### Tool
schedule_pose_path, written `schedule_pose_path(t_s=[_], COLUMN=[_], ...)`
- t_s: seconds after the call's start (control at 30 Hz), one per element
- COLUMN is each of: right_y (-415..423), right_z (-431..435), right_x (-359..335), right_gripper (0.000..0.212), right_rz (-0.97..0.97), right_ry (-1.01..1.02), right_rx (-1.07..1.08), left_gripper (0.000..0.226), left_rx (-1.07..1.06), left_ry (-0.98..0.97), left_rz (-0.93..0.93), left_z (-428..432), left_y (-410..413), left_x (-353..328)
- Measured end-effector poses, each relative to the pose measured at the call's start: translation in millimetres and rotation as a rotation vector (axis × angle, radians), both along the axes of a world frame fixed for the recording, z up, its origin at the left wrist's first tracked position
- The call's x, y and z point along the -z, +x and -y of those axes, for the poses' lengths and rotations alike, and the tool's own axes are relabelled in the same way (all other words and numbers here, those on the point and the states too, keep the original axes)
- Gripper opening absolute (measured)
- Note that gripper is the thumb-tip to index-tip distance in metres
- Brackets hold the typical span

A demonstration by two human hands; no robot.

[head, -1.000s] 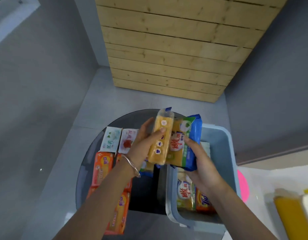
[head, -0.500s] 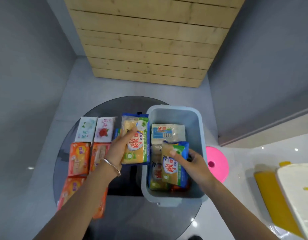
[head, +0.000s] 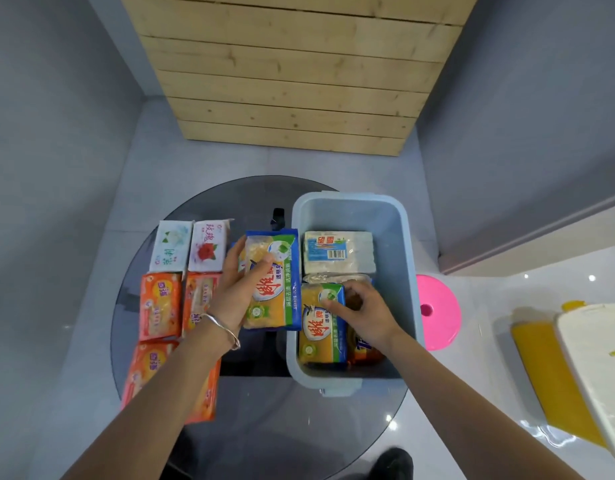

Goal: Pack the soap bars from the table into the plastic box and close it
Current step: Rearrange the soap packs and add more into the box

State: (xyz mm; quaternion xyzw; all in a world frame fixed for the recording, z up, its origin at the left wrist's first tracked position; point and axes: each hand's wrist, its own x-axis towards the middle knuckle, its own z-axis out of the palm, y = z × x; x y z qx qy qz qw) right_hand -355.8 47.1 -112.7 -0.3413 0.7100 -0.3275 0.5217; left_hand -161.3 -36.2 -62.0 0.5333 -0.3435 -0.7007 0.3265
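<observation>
A pale blue plastic box [head: 408,271] stands open on the round glass table [head: 243,431]. My left hand [head: 242,289] grips a yellow soap bar in a blue-green wrapper [head: 275,296], held just left of the box's rim. My right hand [head: 365,311] is inside the box, fingers curled on the top edge of a second blue-green soap bar [head: 321,327] standing there. A white soap pack [head: 339,252] lies at the box's far end. An orange-purple bar [head: 363,348] shows under my right wrist.
Left of the box lie two white soap packs [head: 188,245] and several orange ones [head: 160,306]. A pink stool [head: 437,311] stands right of the table. A white lid [head: 597,368] lies over a yellow item at the far right. A wooden panel [head: 292,74] stands behind.
Both hands came down from above the table. My right hand carried its soap bar into the box; my left hand lowered its bar beside the box's left rim.
</observation>
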Motion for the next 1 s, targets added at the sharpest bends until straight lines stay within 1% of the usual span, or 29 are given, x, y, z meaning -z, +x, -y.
schedule_pose_path(t_s=[0.07,0.13,0.2,0.23,0.27,0.33,0.4,0.47,0.53,0.6,0.67,0.73,0.8,0.87,0.9,0.93,0.97,1.0], right_y=[-2,-4,-10,-15,-20,-29,-35,-43,-56,-69,-78,-80,-80,-78,-75,-73,-72,-71], right_z=[1,2,0,-2,-4,-11,-18,-24,-30,-37,-44,-50,-53,-54,-53,-53,-52,-51], right_x=[-1,-5,-15,-22,-28,-42,-51,-54,-51,-44,-36,-30,-27,-26,-24,-23,-22,-20], right_gripper=[0.030,0.038,0.044,0.044,0.042,0.035,0.030,0.027,0.026,0.028,0.030,0.027,0.031,0.038,0.042,0.047,0.052,0.052], right_rz=[0.055,0.054,-0.030,-0.093,-0.130,-0.111,-0.159,-0.237,-0.241,-0.265,-0.280,-0.263,-0.208,-0.150,-0.130,-0.114,-0.089,-0.069], right_ry=[0.046,0.059,-0.007,-0.076,-0.162,-0.299,-0.376,-0.417,-0.396,-0.327,-0.280,-0.275,-0.290,-0.267,-0.250,-0.236,-0.228,-0.227], right_rx=[-0.018,-0.075,-0.119,-0.097,-0.038,0.113,0.187,0.254,0.379,0.481,0.517,0.486,0.406,0.309,0.266,0.249,0.260,0.278], left_gripper=[0.042,0.035,0.031,0.029,0.029,0.033,0.031,0.030,0.038,0.049,0.043,0.036,0.034,0.046,0.053,0.056,0.057,0.056], left_rx=[0.023,0.059,0.105,0.130,0.162,0.264,0.400,0.524,0.628,0.693,0.774,0.930,1.058,1.127,1.157,1.182,1.197,1.207], left_ry=[-0.011,-0.036,-0.078,-0.107,-0.145,-0.228,-0.276,-0.280,-0.282,-0.261,-0.287,-0.342,-0.337,-0.349,-0.396,-0.451,-0.478,-0.476], left_rz=[0.002,0.023,0.050,0.066,0.094,0.183,0.243,0.253,0.291,0.316,0.356,0.449,0.516,0.613,0.708,0.796,0.846,0.857], left_z=[0,1,4,6,7,9,10,11,11,10,7,4,1,0,0,1,1,2], left_y=[-5,-13,-22,-27,-32,-43,-56,-71,-85,-99,-110,-116,-117,-116,-116,-116,-117,-117], left_x=[0,-2,-4,-6,-7,-10,-10,-11,-10,-7,-2,7,19,29,34,38,40,42])
